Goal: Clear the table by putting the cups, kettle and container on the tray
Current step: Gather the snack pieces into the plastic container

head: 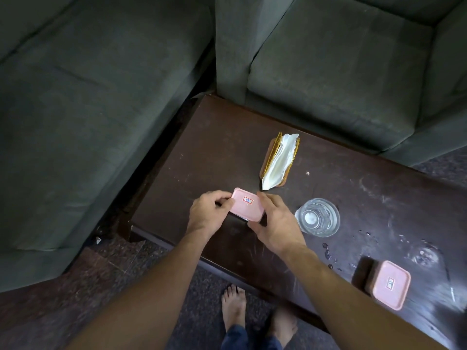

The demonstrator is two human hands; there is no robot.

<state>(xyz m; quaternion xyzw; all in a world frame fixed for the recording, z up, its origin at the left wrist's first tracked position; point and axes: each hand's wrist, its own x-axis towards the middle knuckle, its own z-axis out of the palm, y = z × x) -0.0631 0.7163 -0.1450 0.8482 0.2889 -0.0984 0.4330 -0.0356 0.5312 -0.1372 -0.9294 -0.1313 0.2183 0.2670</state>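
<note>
Head view: a small rectangular container with a pink plastic lid and a red-framed label (247,204) sits between the two hands, close to the left end of the dark brown wooden surface (222,147). The left hand (209,215) grips its left edge with curled fingers, thumb side against the lid rim. The right hand (275,223) closes on the opposite side, fingers running along the far right edge and the thumb at the near corner, so both hands hold the same container. Whether it rests on the surface or is raised just off it cannot be told.

Just right of the right hand stands a clear drinking glass (317,217), upright and apart from the hand. Farther right, near the front edge, lies a second pink-lidded rectangular container (389,284), well apart from both hands. Water drops (328,253) lie between the glass and it. Behind the held container stands a golden napkin holder with white paper napkins (278,160). Grey-green sofas (75,122) border the surface.
</note>
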